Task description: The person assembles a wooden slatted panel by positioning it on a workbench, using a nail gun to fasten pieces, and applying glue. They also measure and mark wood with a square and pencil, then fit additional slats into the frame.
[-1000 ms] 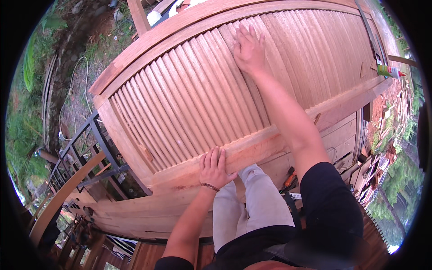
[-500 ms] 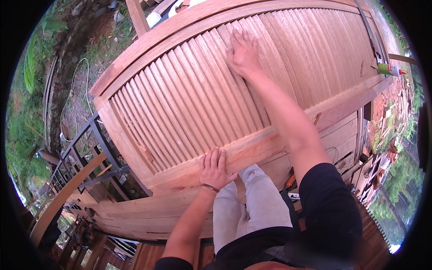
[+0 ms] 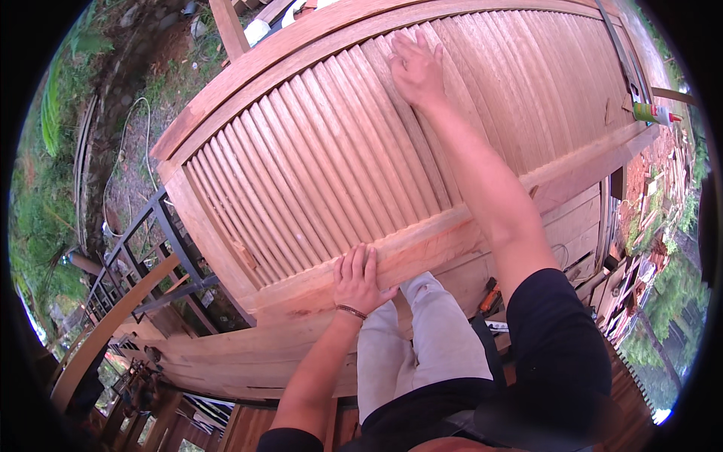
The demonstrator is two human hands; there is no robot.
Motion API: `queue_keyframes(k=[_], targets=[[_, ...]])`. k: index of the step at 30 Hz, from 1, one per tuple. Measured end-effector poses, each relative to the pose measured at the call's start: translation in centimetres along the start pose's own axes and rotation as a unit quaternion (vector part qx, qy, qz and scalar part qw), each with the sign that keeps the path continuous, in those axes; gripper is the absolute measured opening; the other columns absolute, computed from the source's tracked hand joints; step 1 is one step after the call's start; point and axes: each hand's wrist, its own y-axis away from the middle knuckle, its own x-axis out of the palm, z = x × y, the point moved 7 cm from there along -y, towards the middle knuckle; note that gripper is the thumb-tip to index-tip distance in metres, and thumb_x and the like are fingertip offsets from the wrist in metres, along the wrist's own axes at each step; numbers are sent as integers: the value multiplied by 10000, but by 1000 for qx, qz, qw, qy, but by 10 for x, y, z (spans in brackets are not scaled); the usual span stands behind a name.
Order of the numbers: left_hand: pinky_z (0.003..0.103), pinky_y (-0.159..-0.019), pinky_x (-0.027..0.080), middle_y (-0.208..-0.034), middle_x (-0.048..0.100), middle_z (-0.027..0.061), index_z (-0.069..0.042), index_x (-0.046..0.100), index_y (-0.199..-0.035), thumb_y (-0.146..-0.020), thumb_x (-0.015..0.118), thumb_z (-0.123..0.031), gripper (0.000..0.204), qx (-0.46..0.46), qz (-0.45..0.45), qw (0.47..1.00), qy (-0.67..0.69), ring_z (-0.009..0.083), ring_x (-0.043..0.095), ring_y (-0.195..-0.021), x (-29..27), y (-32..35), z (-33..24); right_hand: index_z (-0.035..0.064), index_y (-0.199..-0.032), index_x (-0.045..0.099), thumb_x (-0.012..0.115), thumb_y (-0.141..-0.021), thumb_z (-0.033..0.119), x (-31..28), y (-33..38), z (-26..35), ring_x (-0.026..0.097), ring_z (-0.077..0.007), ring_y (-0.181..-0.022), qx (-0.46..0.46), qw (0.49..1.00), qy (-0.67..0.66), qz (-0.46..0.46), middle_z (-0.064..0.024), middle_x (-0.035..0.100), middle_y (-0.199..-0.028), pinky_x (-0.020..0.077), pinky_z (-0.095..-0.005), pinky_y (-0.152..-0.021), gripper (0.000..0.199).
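Slats [image 3: 316,166] are lying inside a wooden frame [image 3: 433,239]; the right hand [image 3: 416,69] is resting splayed on them, apart from the left hand [image 3: 357,282], loose on the frame's near edge. Uneven pressing could be risking tipped slats, pinched skin.

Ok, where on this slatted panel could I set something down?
Mostly bare slats run between the left end rail and your right hand, and from your right forearm toward the dark strip. It's crowded at the right end, by that strip and the bottle.
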Motion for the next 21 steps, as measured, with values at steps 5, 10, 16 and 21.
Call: queue_keyframes(k=[5,10,16,21], targets=[[482,-1041,295,-1308,475,148,-46,465,-1300,-567,747,-535,926,2,2,1000,3,307,439,-1228,-1,1,0,39,-1318,513,424,-905,283,13,0,6,229,-293,-1409,6,998,-2,66,-32,390,-1469,89,-550,-1149,488],[480,-1037,300,-1300,479,150,-44,465,-1299,-568,743,-542,928,9,-15,1000,-4,310,446,-1222,0,-1,-1,56,-1327,509,423,-907,293,25,-1,6,223,-301,-1409,-20,994,15,109,-22,371,-1482,71,-558,-1148,490],[481,-1033,304,-1298,480,154,-43,464,-1299,-580,736,-546,919,6,-3,1000,-8,311,453,-1215,-1,-1,0,73,-1312,531,404,-905,298,24,-3,7,214,-300,-1412,1,992,-19,127,5,383,-1476,62,-557,-1151,482],[480,-1038,297,-1301,477,150,-47,465,-1300,-579,737,-549,919,6,-8,1000,-12,309,451,-1215,0,-2,-1,101,-1304,545,386,-907,303,18,-9,1,207,-304,-1415,7,997,-26,75,11,391,-1471,60,-569,-1148,473]])
